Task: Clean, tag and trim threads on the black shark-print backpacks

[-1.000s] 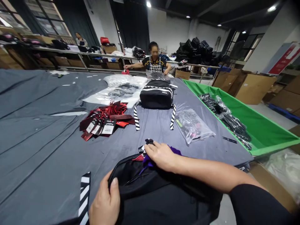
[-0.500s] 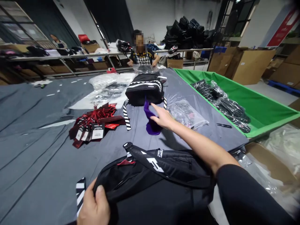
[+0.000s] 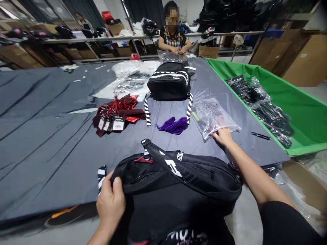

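Observation:
My left hand [image 3: 111, 195] grips the left end of a black backpack [image 3: 176, 200], thumb on the near side. The backpack lies tilted at the table's front edge, a strap with a white arrow print across its top. Out to the right, my right hand [image 3: 223, 137] pinches the near edge of a clear plastic bag [image 3: 214, 114] with small items inside. Left of that bag lies a crumpled purple cloth [image 3: 173, 126]. Beyond the cloth stands another black backpack [image 3: 168, 83] with a white shark-teeth print and striped straps.
Red and black hang tags [image 3: 119, 115] lie piled on the grey-covered table [image 3: 58, 146]. Behind them are white plastic packages [image 3: 127, 69]. A green bin [image 3: 301, 112] with bagged black goods borders the right side, near a black pen [image 3: 260, 135]. A co-worker [image 3: 173, 37] is at the far end.
My right hand has let go of the purple cloth, which now lies on the table, and has moved right to the clear plastic bag. My left hand still holds the backpack. The view has shifted.

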Demonstrator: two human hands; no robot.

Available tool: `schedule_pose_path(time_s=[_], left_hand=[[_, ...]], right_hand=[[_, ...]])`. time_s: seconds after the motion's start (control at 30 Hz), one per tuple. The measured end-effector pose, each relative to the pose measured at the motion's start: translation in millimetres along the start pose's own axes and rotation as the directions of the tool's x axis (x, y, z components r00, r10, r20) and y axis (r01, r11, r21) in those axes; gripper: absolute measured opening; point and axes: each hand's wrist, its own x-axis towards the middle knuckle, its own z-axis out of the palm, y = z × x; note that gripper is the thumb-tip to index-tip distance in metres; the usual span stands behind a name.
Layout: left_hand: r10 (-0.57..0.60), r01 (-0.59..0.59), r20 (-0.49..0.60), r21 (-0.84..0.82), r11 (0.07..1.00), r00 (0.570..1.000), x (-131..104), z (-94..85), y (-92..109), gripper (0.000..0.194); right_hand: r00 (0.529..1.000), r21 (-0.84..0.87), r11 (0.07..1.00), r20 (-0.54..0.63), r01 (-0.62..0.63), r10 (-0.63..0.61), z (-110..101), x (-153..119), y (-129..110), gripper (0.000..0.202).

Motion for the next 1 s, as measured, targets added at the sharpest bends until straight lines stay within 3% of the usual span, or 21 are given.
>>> schedule_pose_path(time_s=[0.17, 0.37, 0.53, 0.7, 0.87, 1.0], left_hand=[[-0.014, 0.013, -0.020, -0.029, 0.999, 1.000, -4.1, -0.8, 2.1, 0.051], [-0.017, 0.017, 0.028, -0.014, 1.000, 0.999, -2.3, -1.2, 3.7, 0.054], [0.009, -0.009, 0.008, -0.050, 0.999, 1.000, -3.5, -2.5, 4.4, 0.052], [0.068, -0.071, -0.028, -0.117, 0.991, 0.997, -4.6, -0.9, 0.5, 0.045], [0.071, -0.079, -0.060, -0.131, 0.988, 0.996, -3.8, 2.2, -2.1, 0.042], [0.061, -0.065, -0.036, -0.141, 0.988, 0.997, -2.5, 4.8, -4.0, 0.044]], right_hand=[[0.996, -0.054, 0.997, 0.071, 0.052, -0.048, 8.5, 20.6, -14.2, 0.047], [0.986, -0.072, 0.996, 0.160, 0.051, -0.039, 1.2, 23.9, -4.7, 0.043], [0.979, -0.088, 0.996, 0.202, 0.025, -0.006, -7.6, 43.1, -4.1, 0.051], [0.991, -0.107, 0.991, 0.116, 0.086, -0.073, -15.4, 47.9, -14.3, 0.034], [0.994, -0.138, 0.987, -0.058, 0.079, -0.088, -8.7, 26.7, -18.1, 0.035], [0.985, -0.114, 0.987, -0.111, 0.116, -0.129, -5.8, 7.3, -16.1, 0.034]])
